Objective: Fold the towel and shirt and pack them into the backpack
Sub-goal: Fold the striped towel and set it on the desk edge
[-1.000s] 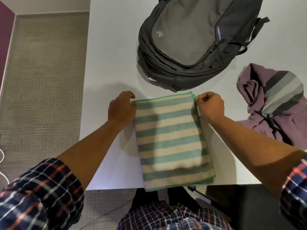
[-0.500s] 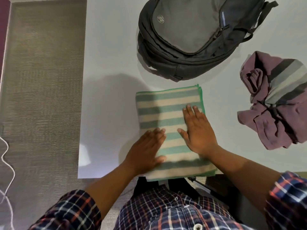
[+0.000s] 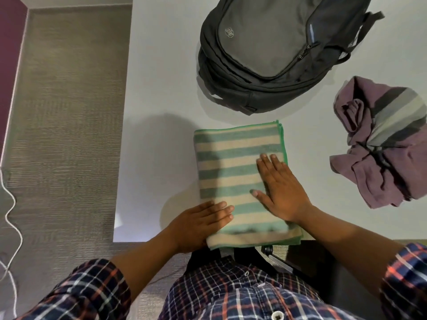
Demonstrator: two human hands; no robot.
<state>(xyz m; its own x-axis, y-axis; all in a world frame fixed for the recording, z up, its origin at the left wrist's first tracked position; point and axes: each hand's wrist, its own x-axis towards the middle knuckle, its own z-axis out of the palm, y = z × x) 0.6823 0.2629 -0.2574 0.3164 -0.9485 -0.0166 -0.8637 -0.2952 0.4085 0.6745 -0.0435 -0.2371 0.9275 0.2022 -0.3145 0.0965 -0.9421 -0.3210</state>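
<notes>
1. A white table (image 3: 161,65) stands on grey-brown carpet (image 3: 64,112), with a maroon wall (image 3: 9,54) at 10 o'clock.
2. The folded striped towel (image 3: 231,162) lies at the table's near edge, its lower end overhanging.
3. The left hand (image 3: 198,225) and right hand (image 3: 282,190) press flat on it, fingers extended, gripping nothing.
4. The backpack (image 3: 272,49), zipped, sits at 12 o'clock; the crumpled shirt (image 3: 383,144) at 2 o'clock.
5. Bare tabletop spreads left of the towel.
</notes>
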